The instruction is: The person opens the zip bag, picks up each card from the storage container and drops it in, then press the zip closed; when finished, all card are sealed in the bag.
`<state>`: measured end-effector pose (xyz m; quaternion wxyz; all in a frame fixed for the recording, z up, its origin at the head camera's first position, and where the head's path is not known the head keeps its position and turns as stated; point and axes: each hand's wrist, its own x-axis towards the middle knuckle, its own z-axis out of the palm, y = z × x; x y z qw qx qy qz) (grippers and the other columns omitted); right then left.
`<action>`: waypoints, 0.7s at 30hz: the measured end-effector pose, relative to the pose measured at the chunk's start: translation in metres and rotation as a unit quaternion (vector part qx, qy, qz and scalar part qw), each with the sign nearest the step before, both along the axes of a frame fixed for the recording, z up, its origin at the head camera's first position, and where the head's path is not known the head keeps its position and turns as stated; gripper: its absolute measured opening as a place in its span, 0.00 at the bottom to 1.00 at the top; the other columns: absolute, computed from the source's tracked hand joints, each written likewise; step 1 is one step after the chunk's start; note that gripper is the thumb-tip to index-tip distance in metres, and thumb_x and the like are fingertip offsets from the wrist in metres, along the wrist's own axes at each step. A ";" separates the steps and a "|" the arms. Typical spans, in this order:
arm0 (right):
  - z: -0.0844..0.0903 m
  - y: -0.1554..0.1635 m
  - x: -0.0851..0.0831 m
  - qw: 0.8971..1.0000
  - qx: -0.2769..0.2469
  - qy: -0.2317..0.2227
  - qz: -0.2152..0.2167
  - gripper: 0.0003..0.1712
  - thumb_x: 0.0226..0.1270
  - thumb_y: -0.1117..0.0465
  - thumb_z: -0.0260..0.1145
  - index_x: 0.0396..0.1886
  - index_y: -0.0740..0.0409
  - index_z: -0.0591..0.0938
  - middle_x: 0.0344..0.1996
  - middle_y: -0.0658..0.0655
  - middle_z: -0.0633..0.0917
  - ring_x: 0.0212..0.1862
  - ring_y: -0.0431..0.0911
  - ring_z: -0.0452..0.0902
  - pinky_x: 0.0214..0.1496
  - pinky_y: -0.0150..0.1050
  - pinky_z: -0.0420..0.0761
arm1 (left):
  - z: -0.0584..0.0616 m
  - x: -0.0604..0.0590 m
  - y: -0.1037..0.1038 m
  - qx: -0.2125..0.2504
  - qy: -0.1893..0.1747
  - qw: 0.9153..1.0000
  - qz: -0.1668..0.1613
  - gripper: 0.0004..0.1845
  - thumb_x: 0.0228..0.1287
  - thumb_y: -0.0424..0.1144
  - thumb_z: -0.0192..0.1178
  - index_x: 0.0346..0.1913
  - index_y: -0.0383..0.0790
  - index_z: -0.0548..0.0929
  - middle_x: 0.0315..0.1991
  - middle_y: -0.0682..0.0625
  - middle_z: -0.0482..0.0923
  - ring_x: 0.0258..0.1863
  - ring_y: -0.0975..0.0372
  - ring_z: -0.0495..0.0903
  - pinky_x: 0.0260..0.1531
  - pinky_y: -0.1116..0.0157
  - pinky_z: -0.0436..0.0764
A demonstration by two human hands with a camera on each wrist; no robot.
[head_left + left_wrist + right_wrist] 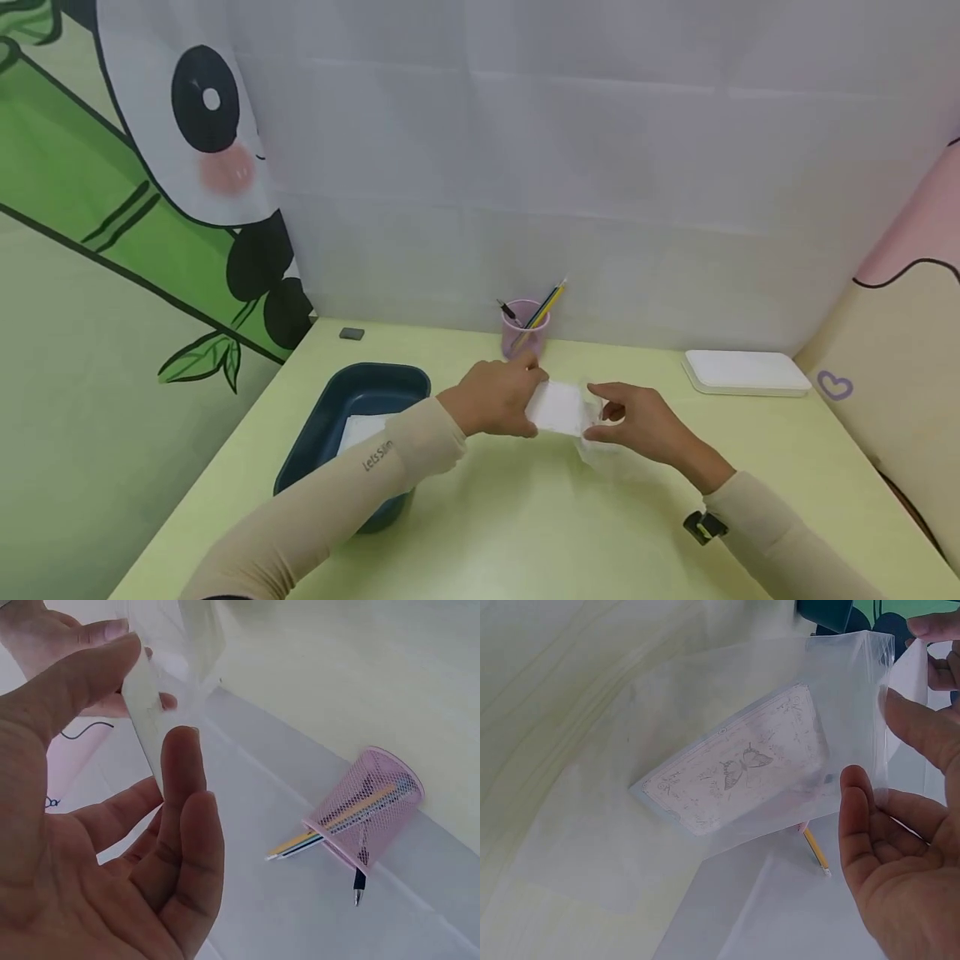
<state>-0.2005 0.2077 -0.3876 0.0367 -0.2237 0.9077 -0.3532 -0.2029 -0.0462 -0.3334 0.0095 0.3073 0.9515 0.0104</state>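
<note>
My left hand pinches a thin white card-like piece between thumb and fingers over the table. Facing it, my right hand grips the edge of a clear plastic bag between thumb and fingertips. Inside the bag lies a pale card printed with a butterfly and a decorated border. The white piece meets the bag at its gripped end, where the right wrist view shows the left fingertips close by. Most of the bag hangs beyond the right hand, towards the table.
A dark blue tray with white sheets in it stands at the left, partly behind the left sleeve. A pink mesh cup of pencils and a pen stands by the back wall. A white flat box lies back right, a small grey block back left.
</note>
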 end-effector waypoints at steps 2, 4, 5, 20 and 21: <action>-0.003 0.000 0.002 1.000 -0.003 -0.002 -0.001 0.43 0.56 0.52 0.80 0.67 0.65 0.76 0.39 0.52 0.84 0.41 0.43 0.80 0.42 0.38 0.80 | -0.004 0.003 0.004 0.001 0.006 1.000 -0.003 0.34 0.48 0.54 0.76 0.58 0.46 0.80 0.51 0.53 0.71 0.28 0.60 0.78 0.26 0.62 0.77; -0.006 0.000 0.003 1.000 -0.007 -0.003 -0.001 0.42 0.55 0.52 0.80 0.67 0.66 0.76 0.38 0.51 0.84 0.41 0.43 0.80 0.41 0.37 0.80 | -0.008 0.005 0.007 0.001 0.010 1.000 -0.005 0.33 0.48 0.54 0.76 0.57 0.46 0.80 0.49 0.53 0.71 0.28 0.61 0.78 0.25 0.63 0.77; -0.007 0.000 0.003 1.000 -0.009 -0.002 0.000 0.42 0.55 0.53 0.80 0.66 0.67 0.76 0.38 0.51 0.85 0.40 0.43 0.80 0.40 0.37 0.80 | -0.010 0.006 0.009 0.001 0.011 1.000 -0.005 0.32 0.48 0.54 0.76 0.56 0.46 0.81 0.49 0.54 0.71 0.28 0.61 0.78 0.25 0.63 0.77; -0.001 -0.004 0.002 1.000 -0.022 0.011 -0.002 0.41 0.54 0.54 0.81 0.65 0.65 0.78 0.42 0.52 0.85 0.40 0.42 0.80 0.41 0.36 0.80 | -0.022 0.000 0.029 0.061 -0.038 0.997 -0.022 0.23 0.50 0.41 0.76 0.47 0.41 0.77 0.46 0.51 0.69 0.27 0.65 0.73 0.28 0.71 0.75; -0.001 -0.004 0.002 1.000 -0.021 0.012 -0.002 0.41 0.54 0.53 0.81 0.65 0.65 0.78 0.42 0.51 0.85 0.40 0.42 0.80 0.41 0.36 0.80 | -0.023 0.000 0.029 0.067 -0.043 0.997 -0.022 0.22 0.50 0.41 0.76 0.46 0.40 0.78 0.47 0.50 0.69 0.28 0.65 0.73 0.29 0.72 0.75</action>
